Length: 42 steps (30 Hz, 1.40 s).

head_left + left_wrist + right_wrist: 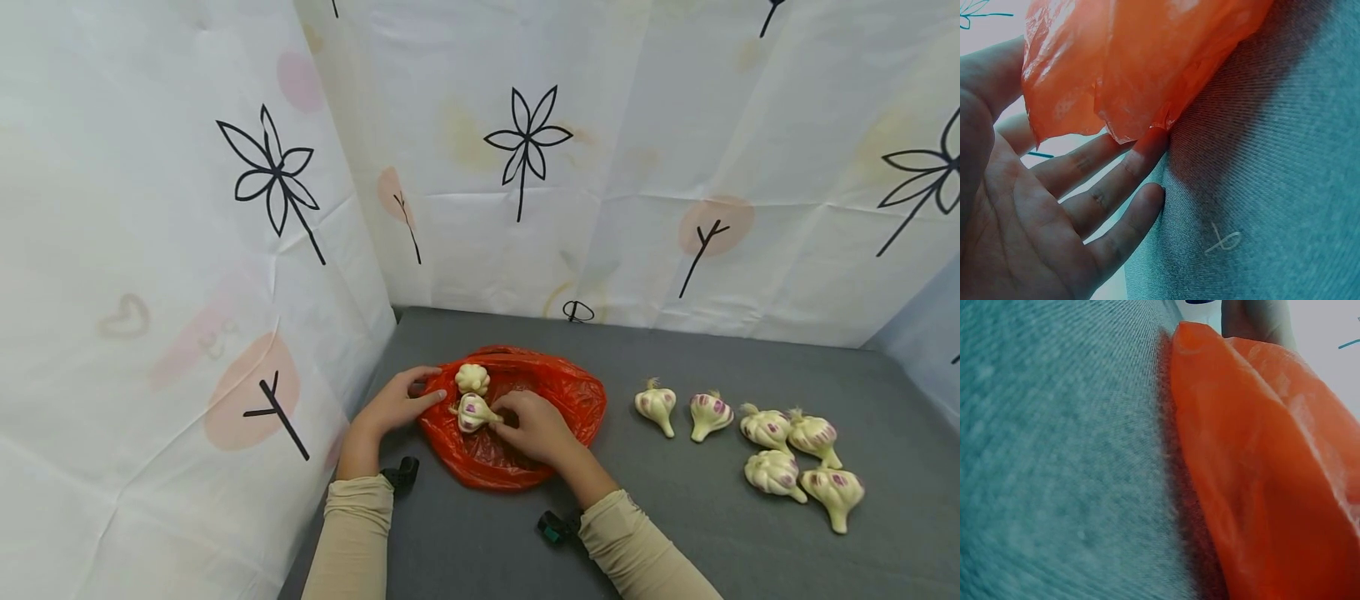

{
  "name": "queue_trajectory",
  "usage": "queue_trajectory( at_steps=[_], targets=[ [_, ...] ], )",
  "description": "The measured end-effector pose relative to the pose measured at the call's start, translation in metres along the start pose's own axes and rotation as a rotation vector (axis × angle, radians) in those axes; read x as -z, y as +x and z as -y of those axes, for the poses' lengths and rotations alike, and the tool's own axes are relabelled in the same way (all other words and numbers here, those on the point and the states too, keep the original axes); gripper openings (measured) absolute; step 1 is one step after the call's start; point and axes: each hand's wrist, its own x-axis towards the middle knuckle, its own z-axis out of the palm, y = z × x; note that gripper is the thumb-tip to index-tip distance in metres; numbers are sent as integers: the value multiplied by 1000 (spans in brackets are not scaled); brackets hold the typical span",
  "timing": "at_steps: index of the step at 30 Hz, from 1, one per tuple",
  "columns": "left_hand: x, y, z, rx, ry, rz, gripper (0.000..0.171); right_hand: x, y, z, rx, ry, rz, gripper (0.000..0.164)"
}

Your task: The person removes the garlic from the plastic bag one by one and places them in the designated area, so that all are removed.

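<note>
A red plastic bag lies spread on the grey table with its mouth facing up. My left hand holds the bag's left rim, thumb over the inside and fingers along the outside; the left wrist view shows the fingertips against the orange-looking plastic. Inside the bag, my right hand pinches the stem end of a purple-streaked garlic bulb. Another garlic bulb sits just behind it in the bag. In the right wrist view the bag's side hides the right hand's fingers.
Several garlic bulbs lie on the table right of the bag: one nearest it, one beside that, and a cluster including a bulb farther right. A patterned white cloth stands behind and to the left.
</note>
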Motion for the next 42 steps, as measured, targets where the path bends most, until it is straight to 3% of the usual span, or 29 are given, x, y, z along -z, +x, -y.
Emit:
queue_trajectory(
  at_steps=[21,42],
  targets=[
    [2,1,-3,-25,-4,15,56,18,-7,5,51,31,-89,13],
    [0,1,1,-16,1,3,57,42,-18,1,46,161,-143,15]
  ],
)
